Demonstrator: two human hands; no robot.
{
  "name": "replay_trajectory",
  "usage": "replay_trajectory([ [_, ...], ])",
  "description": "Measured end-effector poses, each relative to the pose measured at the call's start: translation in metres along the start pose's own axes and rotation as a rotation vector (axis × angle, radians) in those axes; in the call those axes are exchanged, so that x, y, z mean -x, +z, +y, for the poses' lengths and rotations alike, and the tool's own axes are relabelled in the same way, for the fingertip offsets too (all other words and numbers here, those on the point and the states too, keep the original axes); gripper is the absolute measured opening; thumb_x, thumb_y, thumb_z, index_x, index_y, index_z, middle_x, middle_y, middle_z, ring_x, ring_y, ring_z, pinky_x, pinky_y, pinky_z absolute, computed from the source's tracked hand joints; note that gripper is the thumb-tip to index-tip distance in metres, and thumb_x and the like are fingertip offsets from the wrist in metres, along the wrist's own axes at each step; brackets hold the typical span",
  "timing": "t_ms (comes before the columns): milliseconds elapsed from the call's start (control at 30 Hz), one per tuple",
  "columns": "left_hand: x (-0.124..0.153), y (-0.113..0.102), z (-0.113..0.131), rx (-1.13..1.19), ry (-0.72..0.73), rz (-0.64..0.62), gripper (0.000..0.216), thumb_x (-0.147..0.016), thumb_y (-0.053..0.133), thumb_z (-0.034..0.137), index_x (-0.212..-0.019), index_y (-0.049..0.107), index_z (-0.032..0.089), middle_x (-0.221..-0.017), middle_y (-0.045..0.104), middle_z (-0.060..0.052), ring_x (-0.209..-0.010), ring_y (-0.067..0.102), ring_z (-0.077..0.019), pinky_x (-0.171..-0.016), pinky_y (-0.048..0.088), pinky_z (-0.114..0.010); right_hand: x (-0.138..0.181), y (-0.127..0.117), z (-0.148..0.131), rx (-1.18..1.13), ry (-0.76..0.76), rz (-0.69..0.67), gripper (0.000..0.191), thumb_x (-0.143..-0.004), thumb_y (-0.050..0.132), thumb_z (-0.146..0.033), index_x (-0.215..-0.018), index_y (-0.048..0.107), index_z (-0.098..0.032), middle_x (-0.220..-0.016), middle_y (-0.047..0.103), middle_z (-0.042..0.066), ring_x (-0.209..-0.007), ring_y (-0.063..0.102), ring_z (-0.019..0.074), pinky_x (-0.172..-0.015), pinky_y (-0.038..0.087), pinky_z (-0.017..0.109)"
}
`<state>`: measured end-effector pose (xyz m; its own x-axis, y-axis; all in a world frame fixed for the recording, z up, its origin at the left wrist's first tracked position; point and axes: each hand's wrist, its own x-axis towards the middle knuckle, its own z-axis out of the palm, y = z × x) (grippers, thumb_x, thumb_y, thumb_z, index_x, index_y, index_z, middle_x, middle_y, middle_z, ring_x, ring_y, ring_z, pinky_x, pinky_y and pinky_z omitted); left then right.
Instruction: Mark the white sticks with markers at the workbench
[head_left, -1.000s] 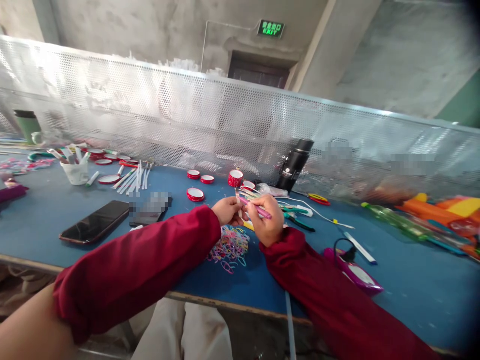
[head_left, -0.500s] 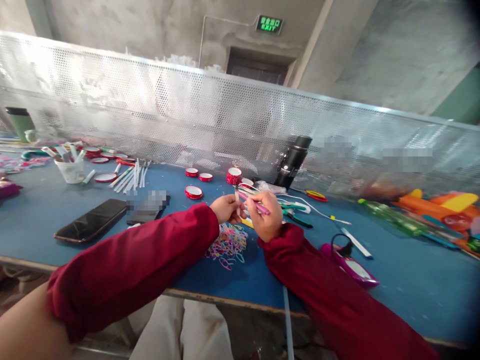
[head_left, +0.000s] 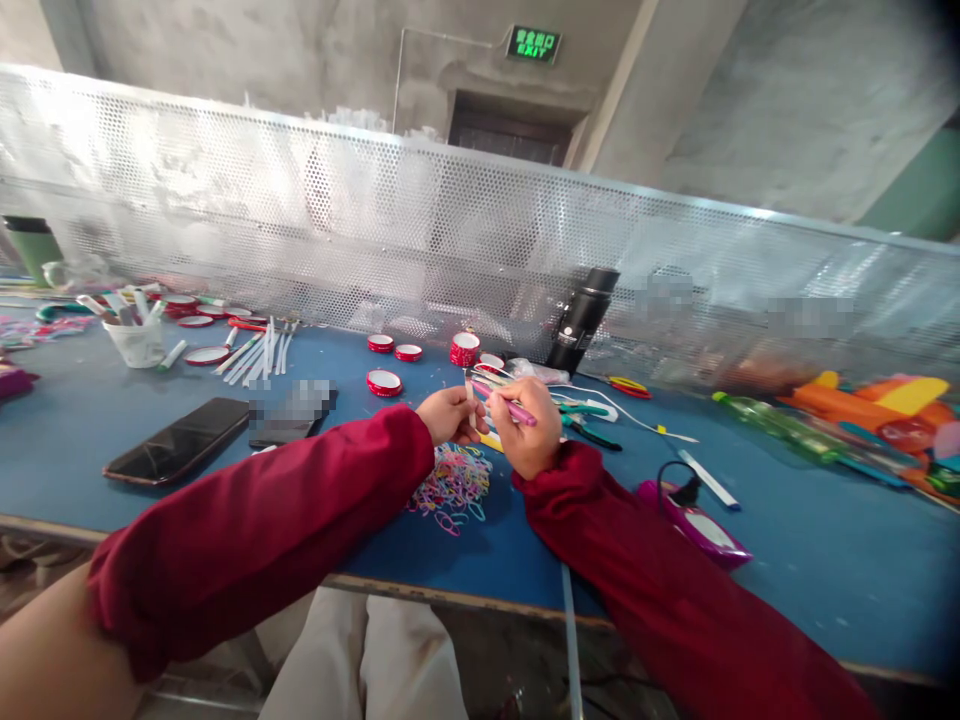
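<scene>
My left hand point(head_left: 448, 414) is closed, its fingers pinching a short, narrow whitish strip point(head_left: 470, 398) held upright. Wrapped in the fingers of my right hand point(head_left: 531, 432) is a pink pen-like tool point(head_left: 517, 411), its end pointing left toward the strip. Whether the tool's tip touches the strip is too small to tell. Just below both hands lies a loose pile of small coloured rubber bands point(head_left: 455, 482) on the blue table point(head_left: 420, 550). Part of a yellow item point(head_left: 491, 440) shows between the hands, mostly hidden.
Teal-handled pliers point(head_left: 592, 432) and a black bottle point(head_left: 583, 320) are beyond my right hand. A purple device point(head_left: 705, 530) sits near my right sleeve. Left are a phone point(head_left: 178, 440), a cup of markers point(head_left: 139, 343), white strips point(head_left: 255, 355) and red-rimmed rolls point(head_left: 385, 382). A perforated metal screen point(head_left: 375, 230) stands behind.
The whole view has shifted slightly. Both hands keep nearly the same pose, with the strip and the pink tool still held.
</scene>
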<state>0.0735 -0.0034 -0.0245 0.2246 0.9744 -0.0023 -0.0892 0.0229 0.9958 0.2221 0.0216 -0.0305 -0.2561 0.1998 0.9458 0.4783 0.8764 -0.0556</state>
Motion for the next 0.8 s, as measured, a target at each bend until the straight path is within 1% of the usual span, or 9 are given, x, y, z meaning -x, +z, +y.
replay_trajectory([
  [133,0.000,0.000,0.000,-0.002,0.000,0.009,0.012,-0.092,0.044,0.019,-0.083,0.049,0.014,-0.060,0.060,0.001,-0.040,0.054,-0.0052,-0.044,0.040,-0.015,0.000,0.000,-0.002,0.002,-0.005,-0.002,0.004,-0.084,0.057,-0.023,-0.080,0.055,-0.023,-0.075,0.061,0.003,-0.076,0.058,0.0198,-0.073,0.048,0.038],
  [500,-0.003,-0.001,-0.004,-0.027,0.020,0.021,0.017,-0.094,0.038,0.016,-0.080,0.047,0.014,-0.060,0.060,0.002,-0.040,0.054,-0.0050,-0.043,0.040,-0.015,-0.002,0.001,-0.003,-0.004,-0.044,-0.015,0.008,-0.082,0.057,-0.019,-0.077,0.053,-0.023,-0.071,0.061,0.001,-0.071,0.057,0.0184,-0.072,0.045,0.036],
  [567,-0.004,-0.003,-0.006,-0.032,0.025,0.023,0.017,-0.094,0.040,0.018,-0.079,0.047,0.014,-0.060,0.060,0.001,-0.040,0.054,-0.0049,-0.043,0.040,-0.015,-0.003,0.001,-0.003,0.017,-0.044,-0.032,0.009,-0.082,0.057,-0.020,-0.076,0.052,-0.024,-0.069,0.060,0.000,-0.070,0.056,0.0185,-0.072,0.045,0.037],
  [667,-0.004,-0.004,-0.006,-0.034,0.029,0.040,0.015,-0.092,0.045,0.020,-0.079,0.048,0.014,-0.060,0.060,0.001,-0.041,0.054,-0.0051,-0.045,0.041,-0.015,-0.003,0.002,0.003,0.065,-0.042,-0.044,0.011,-0.083,0.057,-0.022,-0.073,0.051,-0.024,-0.066,0.058,0.000,-0.067,0.055,0.0187,-0.071,0.043,0.037],
  [800,0.000,-0.003,0.001,-0.028,0.049,0.036,0.016,-0.093,0.041,0.018,-0.080,0.048,0.014,-0.062,0.059,0.001,-0.044,0.055,-0.0055,-0.047,0.044,-0.017,-0.002,0.002,0.015,0.144,0.015,-0.015,0.015,-0.084,0.056,-0.023,-0.070,0.050,-0.024,-0.064,0.056,0.001,-0.066,0.052,0.0190,-0.066,0.041,0.035],
])
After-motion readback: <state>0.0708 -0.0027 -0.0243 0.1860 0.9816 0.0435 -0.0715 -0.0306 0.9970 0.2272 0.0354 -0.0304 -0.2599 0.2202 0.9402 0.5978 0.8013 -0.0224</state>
